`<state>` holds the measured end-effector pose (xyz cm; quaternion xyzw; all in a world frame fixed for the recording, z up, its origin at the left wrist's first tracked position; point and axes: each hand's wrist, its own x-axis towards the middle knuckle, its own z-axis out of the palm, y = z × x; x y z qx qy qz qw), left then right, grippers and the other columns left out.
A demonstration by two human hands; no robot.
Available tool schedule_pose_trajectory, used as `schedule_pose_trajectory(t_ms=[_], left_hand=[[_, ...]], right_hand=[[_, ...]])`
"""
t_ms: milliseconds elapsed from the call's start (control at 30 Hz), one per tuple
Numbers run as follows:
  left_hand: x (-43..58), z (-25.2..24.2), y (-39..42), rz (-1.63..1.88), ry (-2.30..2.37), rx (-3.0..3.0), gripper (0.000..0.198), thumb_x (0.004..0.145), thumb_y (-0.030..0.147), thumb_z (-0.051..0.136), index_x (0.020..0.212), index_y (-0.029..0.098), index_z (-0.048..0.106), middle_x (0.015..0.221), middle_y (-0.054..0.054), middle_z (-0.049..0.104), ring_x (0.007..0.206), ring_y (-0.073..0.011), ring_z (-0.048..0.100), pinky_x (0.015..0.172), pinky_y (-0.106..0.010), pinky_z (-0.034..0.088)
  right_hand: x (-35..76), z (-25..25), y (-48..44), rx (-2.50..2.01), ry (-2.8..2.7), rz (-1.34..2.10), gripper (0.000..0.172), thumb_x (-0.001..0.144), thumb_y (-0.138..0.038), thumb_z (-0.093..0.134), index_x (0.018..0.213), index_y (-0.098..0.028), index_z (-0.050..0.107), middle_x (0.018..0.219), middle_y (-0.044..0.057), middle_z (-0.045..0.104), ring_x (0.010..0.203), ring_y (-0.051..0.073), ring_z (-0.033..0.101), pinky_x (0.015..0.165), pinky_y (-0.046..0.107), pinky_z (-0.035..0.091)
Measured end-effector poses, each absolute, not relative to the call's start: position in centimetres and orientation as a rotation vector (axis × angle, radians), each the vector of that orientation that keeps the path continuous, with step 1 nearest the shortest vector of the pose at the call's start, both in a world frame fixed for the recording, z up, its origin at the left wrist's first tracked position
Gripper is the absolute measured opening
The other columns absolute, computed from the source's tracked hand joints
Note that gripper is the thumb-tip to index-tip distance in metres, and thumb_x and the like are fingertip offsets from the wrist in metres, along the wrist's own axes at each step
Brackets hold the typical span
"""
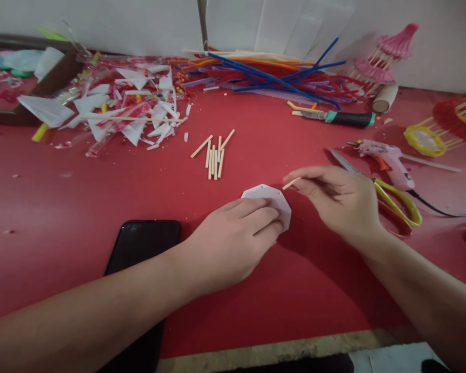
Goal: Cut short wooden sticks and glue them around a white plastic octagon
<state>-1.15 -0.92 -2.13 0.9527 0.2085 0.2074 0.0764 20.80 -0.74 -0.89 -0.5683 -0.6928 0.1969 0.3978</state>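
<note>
My left hand [233, 241] lies on a white many-sided paper piece [264, 195] on the red table, fingers curled and pressing it down. Just right of the paper, my right hand [339, 199] pinches a short wooden stick [291, 183] whose tip points at the paper's upper right edge. A small pile of cut wooden sticks [215, 154] lies a little behind the paper.
A black phone [142, 243] lies under my left forearm. Yellow-handled scissors [396, 199], a pink glue gun [386, 158] and a black-handled knife [344, 118] sit right. Pipe cleaners [272, 75] and paper scraps [128, 106] fill the back; pink stick models [384, 57] stand far right.
</note>
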Motion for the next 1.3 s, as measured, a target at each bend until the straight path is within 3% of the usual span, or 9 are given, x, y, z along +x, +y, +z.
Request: schedule_pose_trajectory(t_ms=[300, 467, 633, 1300], left_hand=[[-1.1, -1.8, -1.1, 0.647, 0.761, 2.985, 0.024, 0.099, 0.021, 0.056, 0.117, 0.015, 0.069, 0.111, -0.007, 0.076, 0.108, -0.0258, 0.07, 0.087, -0.041, 0.063], [-0.9, -1.9, -1.4, 0.576, 0.729, 3.027, 0.033, 0.101, 0.03, 0.052, 0.123, 0.01, 0.067, 0.121, -0.012, 0.074, 0.115, -0.0277, 0.068, 0.094, -0.043, 0.061], [-1.1, -2.0, -1.3, 0.55, 0.654, 3.093, 0.033, 0.102, 0.016, 0.045, 0.127, 0.009, 0.065, 0.128, -0.012, 0.071, 0.118, -0.0258, 0.067, 0.1, -0.042, 0.058], [-1.2, -1.9, -1.1, 0.596, 0.659, 3.053, 0.034, 0.1, 0.011, 0.044, 0.126, 0.012, 0.066, 0.127, -0.01, 0.071, 0.117, -0.0244, 0.066, 0.1, -0.04, 0.057]], right_hand=[[22.3, -1.6, -0.5, -1.288, -1.642, 0.674, 0.014, 0.091, -0.02, 0.067, 0.102, -0.026, 0.073, 0.093, 0.0, 0.077, 0.081, 0.013, 0.074, 0.076, 0.026, 0.062], [22.2, -1.7, -0.6, -1.372, -1.598, 0.693, 0.027, 0.085, -0.021, 0.073, 0.111, -0.027, 0.07, 0.092, 0.001, 0.077, 0.082, 0.016, 0.075, 0.073, 0.027, 0.064], [22.1, -1.7, -0.5, -1.378, -1.62, 0.674, 0.008, 0.083, -0.023, 0.076, 0.09, -0.026, 0.074, 0.09, 0.001, 0.078, 0.082, 0.018, 0.075, 0.071, 0.029, 0.064], [22.9, -2.1, -0.4, -1.299, -1.973, 0.541, 0.006, 0.089, -0.02, 0.069, 0.093, -0.025, 0.071, 0.091, -0.001, 0.077, 0.082, 0.013, 0.073, 0.075, 0.024, 0.058]])
